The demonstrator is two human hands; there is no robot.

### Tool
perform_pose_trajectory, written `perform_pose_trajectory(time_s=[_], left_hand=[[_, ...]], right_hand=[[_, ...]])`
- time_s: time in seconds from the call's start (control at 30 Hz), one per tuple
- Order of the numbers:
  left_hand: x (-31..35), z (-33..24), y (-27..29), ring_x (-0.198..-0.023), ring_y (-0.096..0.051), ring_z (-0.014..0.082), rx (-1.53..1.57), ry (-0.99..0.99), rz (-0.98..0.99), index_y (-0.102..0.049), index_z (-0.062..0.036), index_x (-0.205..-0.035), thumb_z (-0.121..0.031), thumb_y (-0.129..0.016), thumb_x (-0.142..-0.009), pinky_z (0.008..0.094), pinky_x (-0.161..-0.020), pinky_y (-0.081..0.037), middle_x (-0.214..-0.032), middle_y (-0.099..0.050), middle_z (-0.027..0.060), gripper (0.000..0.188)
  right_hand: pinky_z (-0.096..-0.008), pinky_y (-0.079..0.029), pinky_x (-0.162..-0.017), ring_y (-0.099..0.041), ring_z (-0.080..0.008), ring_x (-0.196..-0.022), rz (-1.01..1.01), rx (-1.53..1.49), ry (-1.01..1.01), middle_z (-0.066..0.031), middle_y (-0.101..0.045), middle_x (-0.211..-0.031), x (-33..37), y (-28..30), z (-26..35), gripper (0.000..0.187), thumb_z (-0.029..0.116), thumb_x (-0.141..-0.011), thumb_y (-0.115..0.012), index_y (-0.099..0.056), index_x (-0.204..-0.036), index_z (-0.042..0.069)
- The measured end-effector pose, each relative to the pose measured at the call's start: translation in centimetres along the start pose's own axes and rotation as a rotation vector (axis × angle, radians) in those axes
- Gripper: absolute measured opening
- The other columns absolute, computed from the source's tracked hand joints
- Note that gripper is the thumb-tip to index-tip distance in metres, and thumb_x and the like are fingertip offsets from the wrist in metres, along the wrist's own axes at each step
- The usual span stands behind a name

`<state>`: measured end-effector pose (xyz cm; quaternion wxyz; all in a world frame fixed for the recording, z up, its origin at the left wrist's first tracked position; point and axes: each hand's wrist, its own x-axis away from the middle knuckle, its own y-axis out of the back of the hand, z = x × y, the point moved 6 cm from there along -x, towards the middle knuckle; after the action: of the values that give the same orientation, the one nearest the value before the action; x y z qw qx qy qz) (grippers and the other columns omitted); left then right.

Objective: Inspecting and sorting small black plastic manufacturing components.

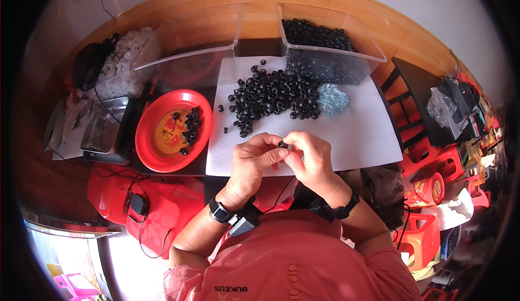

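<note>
Between the fingertips of both hands is a small round black part (283, 144), held over the front of a white sheet (357, 138). My left hand (253, 157) pinches it from one side, and my right hand (311, 157) closes on it from the other. Just beyond the hands lies a loose heap of similar black parts (271, 92), some showing a hole. A pile of tiny shiny, clear-bluish pieces (332, 99) touches the heap's right end. To the left, a red round plate (145, 152) carries several black parts along its right side.
A clear bin (374, 57) full of black parts stands at the back right. Another clear bin (216, 52) is at the back left, beside a bag of whitish plastic pieces (132, 57). A metal tray (105, 130) sits far left. Red stools (422, 241) stand at the right.
</note>
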<state>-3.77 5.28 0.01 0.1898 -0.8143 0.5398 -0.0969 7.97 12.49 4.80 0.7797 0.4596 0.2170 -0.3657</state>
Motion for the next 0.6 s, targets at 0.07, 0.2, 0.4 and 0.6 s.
perform_pose_trajectory(time_s=[0.07,0.2,0.4,0.6], left_hand=[[-0.4,0.5,0.2,-0.075,-0.064,0.0115,0.051,0.021,-0.028,-0.067,-0.0002,-0.098,-0.004,-0.075,-0.083,0.0244,-0.064,-0.050,-0.088,-0.070,0.0063,0.018],[-1.4,0.4,0.7,-0.074,-0.064,0.0121,0.095,0.005,-0.092,-0.066,0.0009,-0.095,0.001,-0.074,-0.081,0.0243,-0.062,-0.051,-0.087,-0.069,0.0072,0.016],[-0.9,0.5,0.2,-0.074,-0.062,0.0114,0.010,-0.061,-0.109,-0.062,0.0003,-0.089,0.009,-0.072,-0.078,0.0233,-0.060,-0.051,-0.090,-0.066,0.0057,0.017],[-0.4,1.4,-0.2,-0.081,-0.062,0.0126,0.012,-0.045,-0.046,-0.063,-0.0010,-0.091,0.015,-0.070,-0.077,0.0233,-0.063,-0.053,-0.100,-0.063,0.0073,0.022]], right_hand=[[-0.0375,-0.048,-0.058,-0.062,-0.0265,-0.063,0.004,-0.086,-0.077,-0.0076,-0.064,-0.075,0.0,0.2,-0.3,0.023,0.001,-0.078,-0.067,-0.060,-0.099,0.006],[-0.0308,-0.051,-0.071,-0.067,-0.0180,-0.081,0.177,-0.596,-0.196,-0.0078,-0.068,-0.091,-1.6,2.2,1.6,0.024,0.003,-0.085,-0.067,-0.065,-0.109,0.003],[-0.0321,-0.045,-0.084,-0.060,-0.0169,-0.098,0.829,-1.332,0.183,-0.0067,-0.062,-0.123,-3.4,2.9,13.5,0.081,0.071,-0.091,-0.045,-0.047,-0.143,0.009],[-0.0357,-0.039,-0.108,-0.064,-0.0191,-0.105,0.307,-2.538,-0.805,-0.0260,-0.060,-0.122,-3.9,3.8,19.7,0.095,0.068,-0.092,-0.045,-0.043,-0.128,-0.020]])
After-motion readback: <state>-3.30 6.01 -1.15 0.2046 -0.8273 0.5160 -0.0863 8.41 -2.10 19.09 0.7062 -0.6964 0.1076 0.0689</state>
